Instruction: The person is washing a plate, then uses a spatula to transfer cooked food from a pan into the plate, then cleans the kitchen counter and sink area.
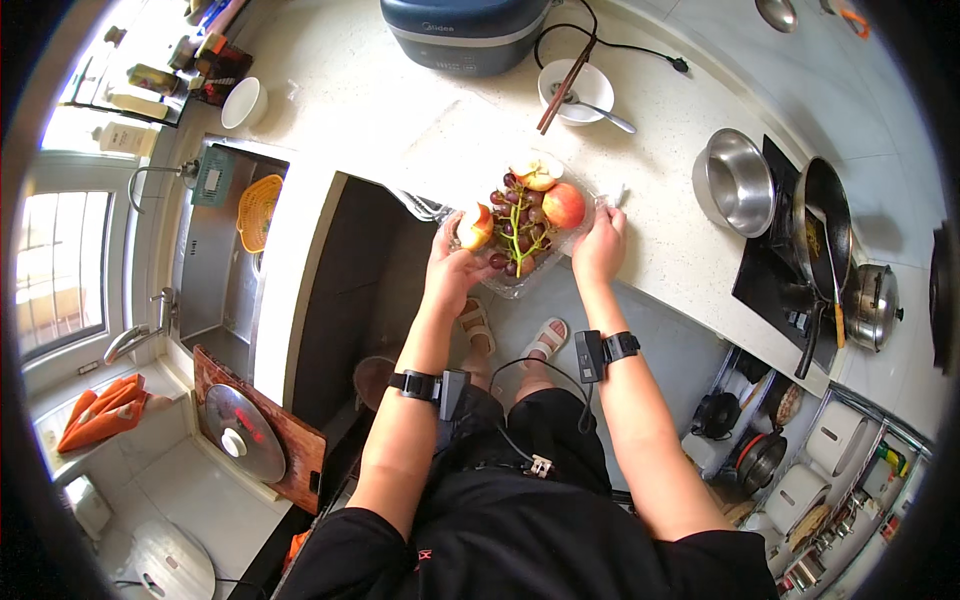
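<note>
Between my hands is a clear plastic tray [513, 288] of fruit, partly out over the counter's front edge. A bunch of dark grapes [535, 216] with a green stem fills its middle. A whole red-yellow apple [564, 206] lies to the right of the grapes. Pieces of cut or bitten apple sit at the back [534, 176] and on the left [475, 226]. My left hand [450, 262] grips the tray's left side, its thumb near the left apple piece. My right hand [600, 244] holds the right rim. Fingers under the tray are mostly hidden.
Behind the tray stand a blue Midea appliance [465, 37] and a white bowl [592, 86] with chopsticks and a spoon. At right are a steel bowl [733, 184] and a wok [821, 225] on the hob. A sink [217, 300] with a yellow basket [259, 214] is at left.
</note>
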Available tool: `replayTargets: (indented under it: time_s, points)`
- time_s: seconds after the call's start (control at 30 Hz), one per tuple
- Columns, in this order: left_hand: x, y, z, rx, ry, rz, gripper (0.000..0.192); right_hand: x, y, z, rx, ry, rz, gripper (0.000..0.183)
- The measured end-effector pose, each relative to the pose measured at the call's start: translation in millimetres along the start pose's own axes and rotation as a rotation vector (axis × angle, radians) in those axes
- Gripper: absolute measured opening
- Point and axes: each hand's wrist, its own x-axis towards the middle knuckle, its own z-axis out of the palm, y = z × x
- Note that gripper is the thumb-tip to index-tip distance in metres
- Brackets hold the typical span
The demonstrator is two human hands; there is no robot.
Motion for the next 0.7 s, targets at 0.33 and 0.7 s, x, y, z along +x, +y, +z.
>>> replayTargets:
  time_s: [0.33, 0.7]
  points:
    - [-10.8, 43.7, -37.8, -0.054, -0.081, 0.098, 0.071, -0.2, -20.4, 27.1, -0.077, 0.068, -0.030, 0.044]
    - [6.1, 84.6, -67.7, -0.098, -0.041, 0.206, 0.073, 0.3, -77.1, 53.6, -0.023, 0.040, -0.054, 0.042]
